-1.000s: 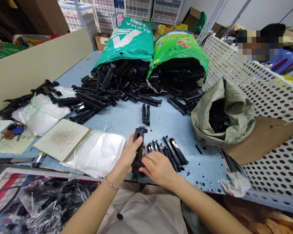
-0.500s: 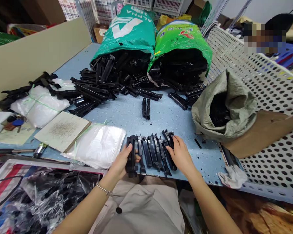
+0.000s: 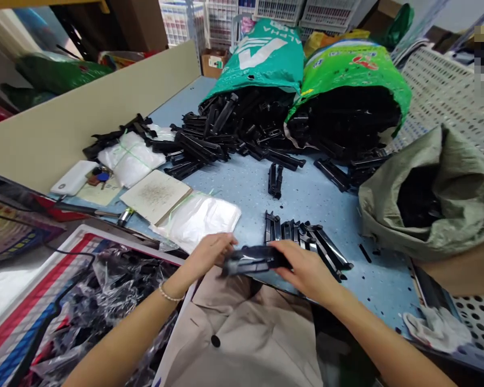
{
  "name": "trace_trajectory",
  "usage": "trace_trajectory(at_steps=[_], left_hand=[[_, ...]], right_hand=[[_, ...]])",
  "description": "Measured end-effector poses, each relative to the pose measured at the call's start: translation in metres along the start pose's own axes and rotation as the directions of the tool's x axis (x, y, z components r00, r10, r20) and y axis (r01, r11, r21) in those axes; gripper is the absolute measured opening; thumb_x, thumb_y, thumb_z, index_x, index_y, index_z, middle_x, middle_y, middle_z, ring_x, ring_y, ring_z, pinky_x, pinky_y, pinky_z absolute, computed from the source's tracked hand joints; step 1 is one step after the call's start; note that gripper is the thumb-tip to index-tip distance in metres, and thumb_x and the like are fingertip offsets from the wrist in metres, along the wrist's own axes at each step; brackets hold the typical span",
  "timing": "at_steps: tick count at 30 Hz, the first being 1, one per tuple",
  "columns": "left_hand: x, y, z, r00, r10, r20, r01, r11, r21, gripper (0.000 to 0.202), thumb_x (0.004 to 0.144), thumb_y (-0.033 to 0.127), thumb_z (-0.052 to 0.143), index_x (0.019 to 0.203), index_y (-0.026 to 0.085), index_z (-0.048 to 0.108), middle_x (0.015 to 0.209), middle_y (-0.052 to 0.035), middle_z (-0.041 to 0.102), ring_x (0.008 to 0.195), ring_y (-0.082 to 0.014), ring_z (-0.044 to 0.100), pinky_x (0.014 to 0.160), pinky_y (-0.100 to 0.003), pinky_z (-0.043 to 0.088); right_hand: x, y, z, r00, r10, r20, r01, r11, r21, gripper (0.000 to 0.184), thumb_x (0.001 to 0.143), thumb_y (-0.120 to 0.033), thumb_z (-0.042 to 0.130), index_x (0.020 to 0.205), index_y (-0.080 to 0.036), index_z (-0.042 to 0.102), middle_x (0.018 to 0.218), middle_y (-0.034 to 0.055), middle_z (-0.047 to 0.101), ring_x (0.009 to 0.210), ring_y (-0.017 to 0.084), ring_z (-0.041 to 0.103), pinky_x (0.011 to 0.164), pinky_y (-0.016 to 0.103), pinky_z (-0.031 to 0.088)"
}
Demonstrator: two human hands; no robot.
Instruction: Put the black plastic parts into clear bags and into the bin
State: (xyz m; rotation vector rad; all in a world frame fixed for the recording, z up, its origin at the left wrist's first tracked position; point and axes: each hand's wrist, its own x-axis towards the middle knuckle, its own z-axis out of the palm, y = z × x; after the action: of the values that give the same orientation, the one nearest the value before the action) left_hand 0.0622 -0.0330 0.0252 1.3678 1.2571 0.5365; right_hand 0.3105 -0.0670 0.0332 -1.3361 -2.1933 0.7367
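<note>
Head view: right hand grips black plastic; left hand beside clear bags, grasp unclear. Keep the plastic level, clear of the table edge.

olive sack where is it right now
In the head view, the olive sack is at the right of the blue table, between the row of black parts and the white perforated basket.

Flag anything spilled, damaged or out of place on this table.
Black parts spill in a jumble from the teal bag and green bag. A crumpled whitish cloth by the near right corner of the table looks tossed aside. The held black part is too blurred to judge damage.
</note>
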Motion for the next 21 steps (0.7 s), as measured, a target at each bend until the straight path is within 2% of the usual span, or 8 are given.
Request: trace_trajectory(at_steps=[1,2,3,5,8,11,16,21], left_hand=[[0.005,-0.009,-0.003,0.976,0.101,-0.191,-0.062,0.978,0.199,0.037,0.087,0.048,0.048,0.091,0.016,0.067,0.089,-0.0106,0.067,0.088,-0.0257,0.062,0.077,-0.037,0.049],[0.009,-0.018,-0.006,0.931,0.200,-0.304,-0.070,0.918,0.389,0.032,0.086,0.044,0.052,0.094,0.017,0.065,0.094,-0.0118,0.066,0.095,-0.0276,0.059,0.082,-0.039,0.048],[0.014,-0.026,-0.008,0.894,0.275,-0.353,-0.050,0.845,0.533,0.027,0.085,0.040,0.054,0.095,0.017,0.064,0.098,-0.0129,0.064,0.099,-0.0287,0.057,0.085,-0.040,0.046],[0.020,-0.038,-0.014,0.886,0.318,-0.339,-0.019,0.753,0.657,0.019,0.087,0.030,0.052,0.095,0.018,0.064,0.102,-0.0130,0.061,0.101,-0.0275,0.056,0.084,-0.038,0.045],[0.026,-0.045,-0.029,0.915,0.221,-0.338,-0.002,0.840,0.543,0.013,0.084,0.023,0.053,0.078,0.020,0.064,0.088,-0.0069,0.063,0.085,-0.0214,0.059,0.073,-0.031,0.044],[0.029,-0.044,-0.044,0.918,0.142,-0.371,0.002,0.932,0.362,0.020,0.074,0.032,0.066,0.061,0.020,0.057,0.064,0.0004,0.057,0.062,-0.0157,0.053,0.059,-0.027,0.039],[0.032,-0.042,-0.054,0.941,0.081,-0.329,-0.070,0.996,0.046,0.026,0.069,0.039,0.065,0.057,0.020,0.053,0.050,0.0061,0.045,0.050,-0.0108,0.041,0.051,-0.024,0.031],[0.033,-0.046,-0.049,0.918,0.064,-0.392,-0.042,0.997,0.065,0.019,0.064,0.030,0.067,0.062,0.020,0.051,0.055,0.0056,0.050,0.054,-0.0113,0.045,0.053,-0.023,0.032]], right_hand=[[0.004,0.000,0.004,0.993,0.115,-0.034,-0.112,0.989,0.095,0.044,0.078,-0.027,0.067,0.121,-0.025,0.059,0.118,0.0094,0.065,0.106,0.028,0.063,0.090,0.043,0.052],[0.009,0.000,0.009,0.972,0.229,-0.048,-0.214,0.951,0.222,0.047,0.075,-0.032,0.071,0.120,-0.025,0.059,0.116,0.0093,0.066,0.104,0.028,0.064,0.088,0.044,0.052],[0.014,-0.002,0.016,0.944,0.329,-0.033,-0.295,0.883,0.367,0.050,0.072,-0.035,0.074,0.118,-0.024,0.059,0.112,0.0090,0.068,0.100,0.028,0.065,0.086,0.043,0.053],[0.023,-0.008,0.033,0.890,0.451,0.064,-0.383,0.667,0.638,0.049,0.069,-0.039,0.077,0.112,-0.023,0.061,0.101,0.0077,0.071,0.091,0.027,0.067,0.081,0.041,0.053],[0.035,-0.019,0.057,0.859,0.476,0.187,-0.380,0.350,0.856,0.040,0.068,-0.041,0.079,0.099,-0.020,0.065,0.089,0.0059,0.072,0.086,0.023,0.068,0.079,0.037,0.052],[0.044,-0.025,0.071,0.846,0.474,0.244,-0.359,0.170,0.917,0.036,0.068,-0.041,0.079,0.092,-0.018,0.067,0.092,0.0068,0.072,0.084,0.020,0.067,0.077,0.033,0.052],[0.065,-0.030,0.077,0.867,0.427,0.257,-0.309,0.056,0.949,0.031,0.070,-0.041,0.078,0.087,-0.016,0.069,0.090,0.0070,0.072,0.085,0.020,0.068,0.077,0.033,0.054],[0.096,-0.039,0.082,0.896,0.390,0.215,-0.236,0.007,0.972,0.029,0.071,-0.041,0.078,0.082,-0.016,0.069,0.086,0.0058,0.073,0.084,0.020,0.070,0.080,0.032,0.056]])
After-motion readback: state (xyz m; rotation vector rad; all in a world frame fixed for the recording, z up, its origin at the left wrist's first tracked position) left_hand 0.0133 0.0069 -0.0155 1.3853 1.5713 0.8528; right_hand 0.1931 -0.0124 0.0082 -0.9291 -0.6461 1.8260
